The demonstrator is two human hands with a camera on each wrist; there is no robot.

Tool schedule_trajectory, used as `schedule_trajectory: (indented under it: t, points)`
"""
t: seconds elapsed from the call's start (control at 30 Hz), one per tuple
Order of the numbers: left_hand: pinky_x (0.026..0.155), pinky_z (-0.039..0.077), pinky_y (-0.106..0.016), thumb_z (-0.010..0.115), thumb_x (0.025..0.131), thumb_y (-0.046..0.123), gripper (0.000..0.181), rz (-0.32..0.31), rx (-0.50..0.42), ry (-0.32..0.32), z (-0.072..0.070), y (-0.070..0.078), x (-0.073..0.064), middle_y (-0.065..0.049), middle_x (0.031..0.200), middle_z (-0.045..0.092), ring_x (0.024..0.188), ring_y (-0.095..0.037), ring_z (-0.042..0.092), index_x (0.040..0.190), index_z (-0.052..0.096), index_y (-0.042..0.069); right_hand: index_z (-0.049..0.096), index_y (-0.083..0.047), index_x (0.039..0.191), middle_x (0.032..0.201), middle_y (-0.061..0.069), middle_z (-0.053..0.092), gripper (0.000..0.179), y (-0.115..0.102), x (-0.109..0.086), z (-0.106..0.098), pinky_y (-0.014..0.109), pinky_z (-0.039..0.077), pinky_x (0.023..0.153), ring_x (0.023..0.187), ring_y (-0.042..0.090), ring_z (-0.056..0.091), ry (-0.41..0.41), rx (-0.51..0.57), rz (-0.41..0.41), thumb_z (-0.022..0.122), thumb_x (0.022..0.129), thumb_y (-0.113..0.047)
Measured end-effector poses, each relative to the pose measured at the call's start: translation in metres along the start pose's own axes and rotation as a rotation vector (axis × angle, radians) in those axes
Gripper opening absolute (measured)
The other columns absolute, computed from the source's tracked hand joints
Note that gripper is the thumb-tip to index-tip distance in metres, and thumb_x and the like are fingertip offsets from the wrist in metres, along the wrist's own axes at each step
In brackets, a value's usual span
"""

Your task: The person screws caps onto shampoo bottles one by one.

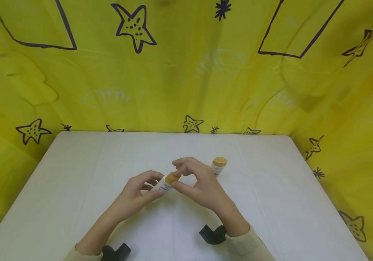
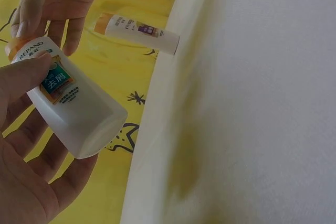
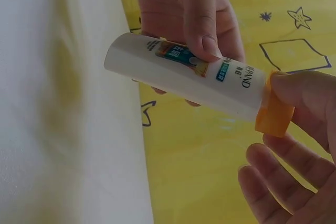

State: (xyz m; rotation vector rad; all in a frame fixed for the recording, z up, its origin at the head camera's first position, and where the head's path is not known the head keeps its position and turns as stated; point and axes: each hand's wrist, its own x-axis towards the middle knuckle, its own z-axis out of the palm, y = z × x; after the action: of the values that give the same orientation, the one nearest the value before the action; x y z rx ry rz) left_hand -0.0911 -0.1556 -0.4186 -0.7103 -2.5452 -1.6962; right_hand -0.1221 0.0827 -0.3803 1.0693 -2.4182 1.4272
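Note:
A white shampoo bottle (image 3: pixel 142 64) with an orange cap (image 3: pixel 275 108) is held tilted above the table, its teal label visible in both wrist views. My left hand (image 1: pixel 135 194) grips the bottle's body, the thumb lying across the label. With thumb and forefinger my right hand (image 1: pixel 202 183) pinches the orange cap, while its other fingers are spread apart from the bottle. The cap sits on the bottle's neck end. Behind the right hand, a second white bottle (image 2: pixel 137 32) with an orange cap and a purple label stands upright on the table.
The white table (image 1: pixel 75 163) spreads out around both hands. A yellow curtain (image 1: pixel 173 72) with drawn stars and fish hangs behind it and along the sides. Dark straps with mounts (image 1: pixel 213 235) sit at both wrists, by the light sleeves (image 1: pixel 248 246).

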Motion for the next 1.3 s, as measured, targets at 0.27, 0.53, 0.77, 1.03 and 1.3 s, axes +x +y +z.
schedule_trajectory:
  t: [0.27,0.53,0.77,1.03,1.3]
  points:
    - [0.084,0.057,-0.038,0.074,0.091,0.024,0.029,0.013,0.007,0.009,0.005,0.001,0.0,0.01,0.113,0.067,0.099,-0.013,0.064,0.118,0.063,0.024,0.059,-0.018,0.084,0.108,-0.005,0.068,0.023,0.0,0.0,0.002,0.028,0.057,0.076,0.096,0.009,0.064,0.009,0.023,0.004,0.082,0.084,-0.018]
    - [0.084,0.057,-0.038,0.074,0.091,0.024,0.029,-0.001,0.023,0.025,0.003,0.0,0.0,0.008,0.111,0.068,0.097,-0.016,0.064,0.118,0.063,0.021,0.064,-0.015,0.095,0.108,-0.003,0.068,0.02,0.0,-0.001,0.0,0.026,0.058,0.072,0.098,0.011,0.064,-0.022,0.064,-0.006,0.081,0.083,-0.011]
    - [0.084,0.057,-0.039,0.075,0.09,0.022,0.03,-0.009,0.026,0.039,-0.001,-0.002,0.0,0.007,0.11,0.068,0.097,-0.019,0.064,0.118,0.063,0.021,0.067,-0.011,0.103,0.113,-0.001,0.067,0.028,0.0,0.0,-0.001,0.024,0.058,0.075,0.103,0.012,0.064,-0.051,0.064,-0.067,0.071,0.083,0.008]
    - [0.084,0.057,-0.037,0.073,0.092,0.022,0.028,0.019,0.012,0.018,0.002,-0.001,0.0,0.007,0.111,0.068,0.098,-0.017,0.064,0.118,0.063,0.021,0.065,-0.019,0.097,0.118,-0.003,0.066,0.021,-0.001,0.001,-0.003,0.03,0.056,0.087,0.114,0.013,0.061,-0.045,-0.009,-0.043,0.082,0.084,-0.018]
    - [0.084,0.058,-0.037,0.072,0.093,0.021,0.027,0.068,0.002,0.002,0.01,0.002,-0.001,0.01,0.114,0.067,0.098,-0.015,0.064,0.118,0.063,0.024,0.061,-0.018,0.089,0.105,-0.006,0.066,0.025,-0.002,0.0,0.0,0.027,0.057,0.077,0.09,0.008,0.063,-0.014,0.02,-0.038,0.085,0.081,-0.019]
